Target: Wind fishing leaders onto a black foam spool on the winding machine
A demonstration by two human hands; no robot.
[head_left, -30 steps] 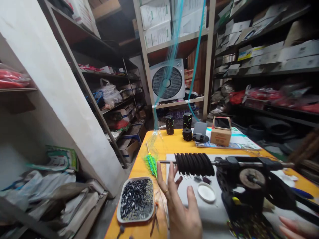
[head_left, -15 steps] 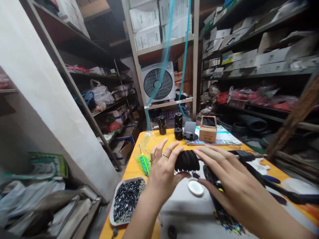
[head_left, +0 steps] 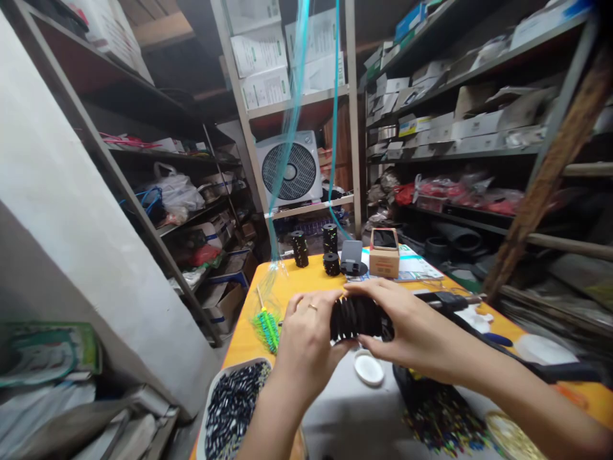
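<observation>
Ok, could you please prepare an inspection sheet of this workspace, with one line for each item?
Surface: yellow table, partly covered by a white sheet.
Job's things: black discs, packed in a row.
Clutter: tray of dark pieces, white dish, coloured bits, green tuft.
Hands: left hand and right hand grip opposite ends of the discs.
Cables: nothing seen for certain; teal strands hang by the table's far edge.
Surroundings: fan, loaded shelves.

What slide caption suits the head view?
Left hand and right hand clasp a row of round black discs from both ends, a shallow round white dish nearer the camera.
</observation>
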